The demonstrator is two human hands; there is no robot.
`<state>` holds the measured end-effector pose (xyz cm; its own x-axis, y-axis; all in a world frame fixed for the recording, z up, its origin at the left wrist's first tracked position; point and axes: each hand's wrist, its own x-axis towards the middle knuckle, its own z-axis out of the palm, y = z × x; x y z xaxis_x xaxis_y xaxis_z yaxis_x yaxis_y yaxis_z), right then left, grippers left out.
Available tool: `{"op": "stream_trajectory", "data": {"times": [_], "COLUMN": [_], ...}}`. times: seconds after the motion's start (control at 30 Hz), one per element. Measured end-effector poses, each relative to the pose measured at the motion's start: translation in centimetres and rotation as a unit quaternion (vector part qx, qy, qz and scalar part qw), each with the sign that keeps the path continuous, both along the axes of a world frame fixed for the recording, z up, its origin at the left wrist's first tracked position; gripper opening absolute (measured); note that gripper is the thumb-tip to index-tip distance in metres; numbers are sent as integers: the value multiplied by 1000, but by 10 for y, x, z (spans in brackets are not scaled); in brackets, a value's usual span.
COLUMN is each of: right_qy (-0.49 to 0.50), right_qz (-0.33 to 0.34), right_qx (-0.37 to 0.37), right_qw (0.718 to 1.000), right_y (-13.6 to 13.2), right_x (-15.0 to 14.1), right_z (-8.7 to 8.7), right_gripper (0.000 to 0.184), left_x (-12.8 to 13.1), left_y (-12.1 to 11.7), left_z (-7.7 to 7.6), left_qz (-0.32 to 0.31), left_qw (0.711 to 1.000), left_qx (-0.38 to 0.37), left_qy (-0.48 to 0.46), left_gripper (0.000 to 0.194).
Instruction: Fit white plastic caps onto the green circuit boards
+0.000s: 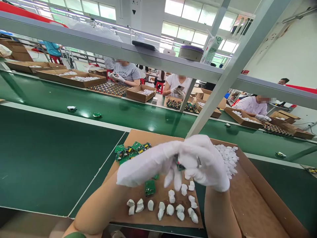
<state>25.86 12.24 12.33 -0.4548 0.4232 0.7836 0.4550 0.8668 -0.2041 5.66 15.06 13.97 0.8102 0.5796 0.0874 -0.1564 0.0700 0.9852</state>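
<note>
Both my hands wear white gloves and meet over a flat cardboard sheet (138,137). My left hand (148,163) and my right hand (208,163) are closed together on a small green circuit board with a white piece (178,164), mostly hidden by the fingers. Below them several white plastic parts (170,206) lie in rows on the cardboard. A loose green board (150,187) lies just under my left hand. A heap of green circuit boards (128,151) sits at the sheet's far left.
A cardboard tray (260,198) on the right holds a pile of white parts (228,158). A green conveyor belt (74,96) runs behind, under a slanted grey post (223,86). Across it, other people sit at boxes of parts.
</note>
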Motion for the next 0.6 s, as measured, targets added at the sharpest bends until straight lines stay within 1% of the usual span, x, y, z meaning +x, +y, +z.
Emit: {"op": "stream_trajectory", "data": {"times": [0.03,0.07,0.1,0.13,0.17,0.2,0.23,0.27,0.33,0.37,0.43,0.5,0.53,0.6], "right_qy": [26,47,58,40,22,6,-11,-31,-79,-104,-150,-177,-182,-180], "right_qz": [-3,-16,-41,-85,-118,-140,-163,-190,-239,-258,-284,-300,-308,-320], "right_qx": [-48,-110,-181,-253,-295,-320,-338,-353,-378,-388,-400,-398,-391,-373], "right_qw": [998,993,981,963,948,937,927,916,891,878,858,849,848,852], "right_y": [11,25,42,61,80,100,119,137,164,174,185,184,178,156], "right_x": [5,9,13,15,16,15,13,10,3,0,-2,1,6,18], "right_z": [-7,-15,-25,-34,-45,-55,-66,-77,-96,-104,-115,-118,-116,-109], "right_gripper": [44,49,55,55,51,47,43,40,36,37,38,40,41,46], "left_x": [-1,-3,-5,-6,-8,-9,-10,-10,-8,-5,3,13,18,29], "left_y": [8,17,29,41,54,66,78,88,104,108,111,107,105,103], "left_z": [-2,-5,-9,-14,-20,-27,-35,-43,-59,-67,-81,-94,-100,-110], "left_qz": [19,44,94,149,195,225,236,235,206,189,162,141,128,98], "left_qw": [999,990,963,916,853,807,778,760,745,740,736,736,737,741], "left_qx": [23,89,177,260,331,359,372,377,386,393,415,438,445,445], "left_qy": [34,99,182,268,355,410,448,474,504,512,510,496,492,493], "left_gripper": [53,56,55,53,49,43,40,36,32,31,33,38,39,36]}}
